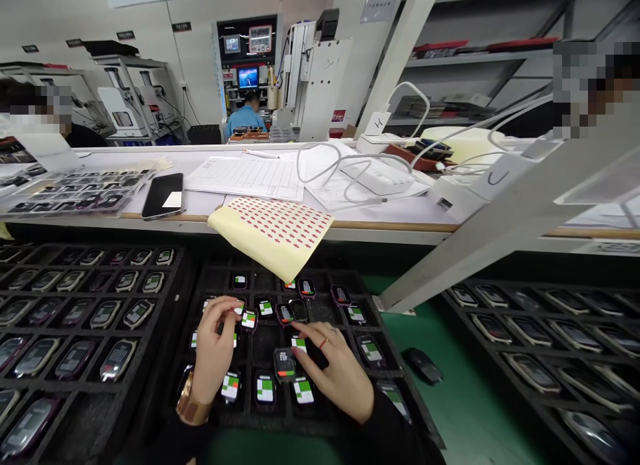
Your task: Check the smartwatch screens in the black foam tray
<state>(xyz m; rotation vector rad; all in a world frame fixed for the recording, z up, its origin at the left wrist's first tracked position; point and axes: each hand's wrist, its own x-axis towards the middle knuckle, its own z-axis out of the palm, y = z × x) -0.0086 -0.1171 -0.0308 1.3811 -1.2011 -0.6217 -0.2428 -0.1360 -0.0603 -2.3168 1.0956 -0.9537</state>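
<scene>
A black foam tray (265, 342) in front of me holds smartwatches in its square compartments, many with lit green-and-white screens. My left hand (215, 338) is over its left side, fingers bent and apart, the fingertips at a lit smartwatch (249, 320); whether they touch it I cannot tell. My right hand (333, 365) reaches in from the right, thumb and fingers apart. Its index fingertip is close to a dark-screened smartwatch (299, 310) beside another with a text screen (285, 313). Near the right thumb, a grey-screened smartwatch (285, 364) lies across the compartment walls.
A yellow sheet of red arrow stickers (273, 232) overhangs the bench edge above the tray. Foam trays of watches flank it at left (75, 318) and right (540, 345). A slanted white post (465, 232) rises at right, near a black mouse (423, 365). A phone (164, 196) lies on the bench.
</scene>
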